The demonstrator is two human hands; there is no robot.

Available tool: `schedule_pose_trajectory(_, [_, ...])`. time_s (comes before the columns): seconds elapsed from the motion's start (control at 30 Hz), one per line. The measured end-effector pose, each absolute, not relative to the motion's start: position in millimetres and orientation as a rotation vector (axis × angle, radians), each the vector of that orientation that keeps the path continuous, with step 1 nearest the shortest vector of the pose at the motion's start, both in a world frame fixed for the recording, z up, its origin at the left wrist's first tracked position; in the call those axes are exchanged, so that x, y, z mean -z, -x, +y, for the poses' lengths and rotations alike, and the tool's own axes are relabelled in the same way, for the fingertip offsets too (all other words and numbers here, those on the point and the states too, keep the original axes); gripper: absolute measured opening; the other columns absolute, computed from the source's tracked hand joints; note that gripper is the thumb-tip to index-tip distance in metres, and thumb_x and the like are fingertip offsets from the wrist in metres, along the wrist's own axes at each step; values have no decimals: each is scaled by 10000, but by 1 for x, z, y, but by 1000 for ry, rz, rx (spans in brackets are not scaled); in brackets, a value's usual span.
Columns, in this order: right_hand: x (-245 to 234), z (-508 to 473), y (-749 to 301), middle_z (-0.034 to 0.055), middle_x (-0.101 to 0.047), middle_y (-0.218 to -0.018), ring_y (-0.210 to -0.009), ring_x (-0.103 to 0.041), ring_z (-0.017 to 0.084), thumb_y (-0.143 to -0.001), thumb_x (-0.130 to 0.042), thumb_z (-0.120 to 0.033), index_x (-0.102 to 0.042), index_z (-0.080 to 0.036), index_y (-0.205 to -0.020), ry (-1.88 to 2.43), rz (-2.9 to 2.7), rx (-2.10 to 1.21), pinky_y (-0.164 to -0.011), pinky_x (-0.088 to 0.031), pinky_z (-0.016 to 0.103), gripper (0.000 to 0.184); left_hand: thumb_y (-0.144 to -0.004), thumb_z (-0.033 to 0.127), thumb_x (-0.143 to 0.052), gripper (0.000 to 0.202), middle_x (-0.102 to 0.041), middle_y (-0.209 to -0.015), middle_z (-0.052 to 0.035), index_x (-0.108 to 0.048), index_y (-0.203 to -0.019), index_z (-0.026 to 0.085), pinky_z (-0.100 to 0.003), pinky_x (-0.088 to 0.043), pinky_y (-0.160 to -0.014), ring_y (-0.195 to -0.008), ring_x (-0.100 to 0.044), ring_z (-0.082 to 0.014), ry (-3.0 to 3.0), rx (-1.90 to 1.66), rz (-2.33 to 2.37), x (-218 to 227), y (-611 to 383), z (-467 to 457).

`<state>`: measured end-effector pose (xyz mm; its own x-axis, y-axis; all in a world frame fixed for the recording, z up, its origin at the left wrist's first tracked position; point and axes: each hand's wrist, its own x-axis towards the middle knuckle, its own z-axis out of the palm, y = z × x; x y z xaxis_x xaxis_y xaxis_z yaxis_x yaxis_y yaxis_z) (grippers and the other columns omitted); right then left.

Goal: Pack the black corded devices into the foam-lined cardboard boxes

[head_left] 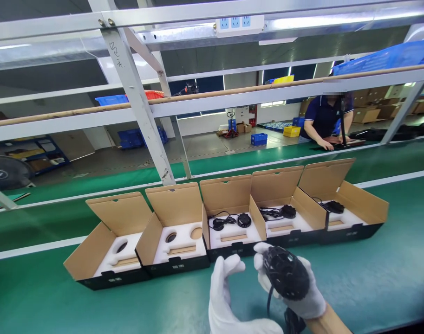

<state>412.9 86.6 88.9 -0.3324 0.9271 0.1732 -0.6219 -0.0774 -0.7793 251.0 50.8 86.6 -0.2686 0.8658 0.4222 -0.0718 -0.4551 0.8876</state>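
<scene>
My right hand, in a white glove, is closed round a black round device whose black cable hangs down below it. My left hand, also gloved, is curled beside it with thumb and fingers bent, holding nothing that I can see. Both hands hover over the green belt just in front of a row of open cardboard boxes. The third box holds a black device with cable in white foam. The second box shows empty foam cut-outs.
The leftmost box also has bare foam; two boxes at the right hold black devices. A metal frame post rises behind the boxes. A person in a dark shirt works across the line.
</scene>
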Motion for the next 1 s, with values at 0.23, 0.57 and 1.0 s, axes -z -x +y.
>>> schedule_pose_trajectory(0.23, [-96, 88, -402, 95, -684, -1034, -826, -635, 219, -789, -525, -854, -680, -260, -1221, 537, -1020, -1704, -765, -529, 344, 750, -538, 654, -907, 1058, -653, -1316, -63, -471, -1440, 314, -388, -403, -1081, -1150, -627, -293, -1240, -1811, 995, -88, -253, 51])
schedule_pose_trajectory(0.57, [-140, 85, -394, 117, -691, -1115, -1068, -632, 309, -911, -521, -728, -662, -223, -1202, 892, -1592, -1398, -994, -500, 476, 599, -473, 491, -991, 898, -671, -1260, -135, -651, -1272, 264, -518, -431, -1111, -1188, -599, -401, -1358, -1713, 1074, -90, -236, 69])
schedule_pose_trajectory(1.0, [-217, 94, -317, 39, -701, -996, -839, -624, 230, -838, -668, -265, -669, -273, -1037, 682, -2658, 27, -719, -463, 342, 199, -884, 815, -407, 828, -662, -1313, -170, -630, -1342, 162, -526, -407, -1177, -1330, -561, -317, -856, -1361, 695, -118, -172, 68])
